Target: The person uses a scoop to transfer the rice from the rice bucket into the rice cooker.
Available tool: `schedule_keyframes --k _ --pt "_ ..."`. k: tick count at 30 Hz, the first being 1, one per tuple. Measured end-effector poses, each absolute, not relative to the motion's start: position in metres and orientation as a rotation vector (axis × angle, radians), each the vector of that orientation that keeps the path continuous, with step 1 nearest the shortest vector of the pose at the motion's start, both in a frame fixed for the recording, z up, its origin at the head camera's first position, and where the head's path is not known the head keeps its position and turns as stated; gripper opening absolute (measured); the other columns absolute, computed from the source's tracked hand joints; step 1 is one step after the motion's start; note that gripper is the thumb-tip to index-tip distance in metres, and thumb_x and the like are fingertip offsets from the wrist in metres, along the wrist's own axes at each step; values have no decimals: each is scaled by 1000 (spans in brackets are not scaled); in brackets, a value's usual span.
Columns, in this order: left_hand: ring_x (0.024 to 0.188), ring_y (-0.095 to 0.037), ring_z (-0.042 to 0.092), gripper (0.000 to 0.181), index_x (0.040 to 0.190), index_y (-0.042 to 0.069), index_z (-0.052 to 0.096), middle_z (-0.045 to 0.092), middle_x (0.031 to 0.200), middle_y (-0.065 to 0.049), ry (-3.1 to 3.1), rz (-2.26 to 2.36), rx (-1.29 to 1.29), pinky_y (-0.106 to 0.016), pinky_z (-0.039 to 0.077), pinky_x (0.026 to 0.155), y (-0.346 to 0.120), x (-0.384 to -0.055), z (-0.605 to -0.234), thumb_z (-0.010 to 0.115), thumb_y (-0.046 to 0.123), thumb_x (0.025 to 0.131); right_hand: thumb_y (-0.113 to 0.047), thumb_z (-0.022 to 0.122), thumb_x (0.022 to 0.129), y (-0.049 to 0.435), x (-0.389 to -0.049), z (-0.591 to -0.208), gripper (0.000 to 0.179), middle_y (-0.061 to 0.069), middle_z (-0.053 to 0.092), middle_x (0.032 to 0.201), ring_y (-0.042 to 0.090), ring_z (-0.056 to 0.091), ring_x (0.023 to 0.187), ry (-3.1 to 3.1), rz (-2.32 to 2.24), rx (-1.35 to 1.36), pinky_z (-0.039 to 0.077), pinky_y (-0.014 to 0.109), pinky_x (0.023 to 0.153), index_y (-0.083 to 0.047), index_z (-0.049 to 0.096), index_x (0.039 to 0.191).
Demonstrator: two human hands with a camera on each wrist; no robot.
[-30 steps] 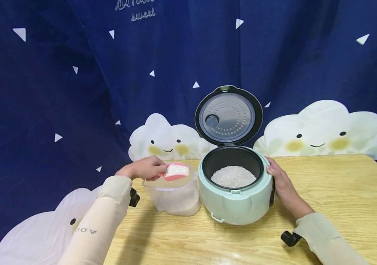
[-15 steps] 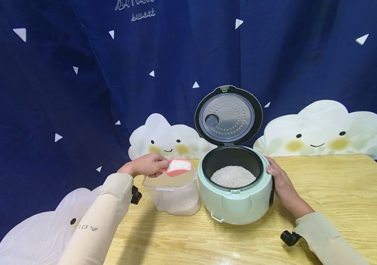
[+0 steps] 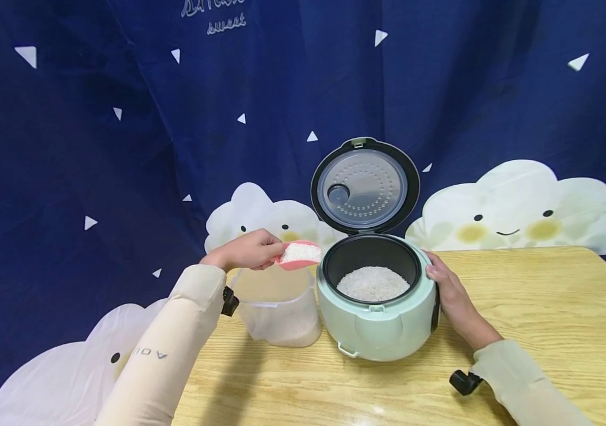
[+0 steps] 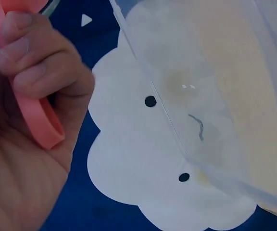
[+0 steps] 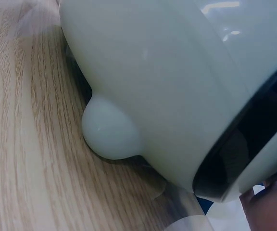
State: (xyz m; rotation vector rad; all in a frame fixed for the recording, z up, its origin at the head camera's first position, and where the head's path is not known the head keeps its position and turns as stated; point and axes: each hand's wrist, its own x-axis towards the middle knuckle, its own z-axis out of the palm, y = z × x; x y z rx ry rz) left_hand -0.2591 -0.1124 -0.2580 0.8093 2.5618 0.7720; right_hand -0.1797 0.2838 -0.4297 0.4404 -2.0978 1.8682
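Observation:
My left hand (image 3: 252,249) grips the handle of a pink scoop (image 3: 293,265), its fingers curled round it in the left wrist view. White rice (image 3: 303,252) fills the scoop, which hangs above the right side of a clear plastic container (image 3: 281,322), close to the cooker's rim. A mint-green rice cooker (image 3: 372,331) stands to the right with its lid (image 3: 364,189) raised. More rice (image 3: 373,284) lies in its dark inner pot (image 3: 345,260). My right hand (image 3: 454,299) rests against the cooker's right side, thumb near the top rim; its other fingers are mostly hidden.
Everything stands on a wooden table (image 3: 548,331). Behind it hangs a dark blue curtain (image 3: 271,77) with white triangles and smiling clouds. The open lid rises at the back of the cooker. Container and cooker stand side by side, nearly touching.
The left hand has raised the rice-filled scoop out of the container's mouth and moved it right, toward the cooker. The right hand and the cooker have stayed in place.

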Motion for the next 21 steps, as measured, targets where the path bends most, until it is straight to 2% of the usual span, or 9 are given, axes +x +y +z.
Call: schedule_keyframes --k 5,10,17,21 --pt "49 -8 34 34 74 11 68 42 55 8 2633 727 841 -22 28 51 -99 -258 -256 45 23 97 -32 31 108 284 -179 -429 55 -30 53 137 -11 45 129 -2099 1879 434 28 4 104 -8 40 156" --pt "49 -9 33 33 70 14 63 42 54 7 2596 730 844 -23 28 52 -85 -255 -254 45 22 96 -33 31 108 284 -179 -428 55 -30 53 137 -11 44 129 -2100 1881 425 28 4 104 -8 40 156" --pt "52 -9 38 35 74 8 64 44 57 7 2621 697 889 -23 33 55 -65 -250 -251 43 22 99 -32 30 108 284 -179 -429 54 -29 54 137 -10 46 128 -2095 1870 441 28 4 105 -8 41 155" --pt "53 -9 40 37 68 14 59 45 58 7 2652 631 901 -23 34 56 -54 -246 -250 44 24 100 -31 30 108 284 -179 -428 53 -28 54 137 -9 46 128 -2089 1873 454 28 5 105 -7 42 155"
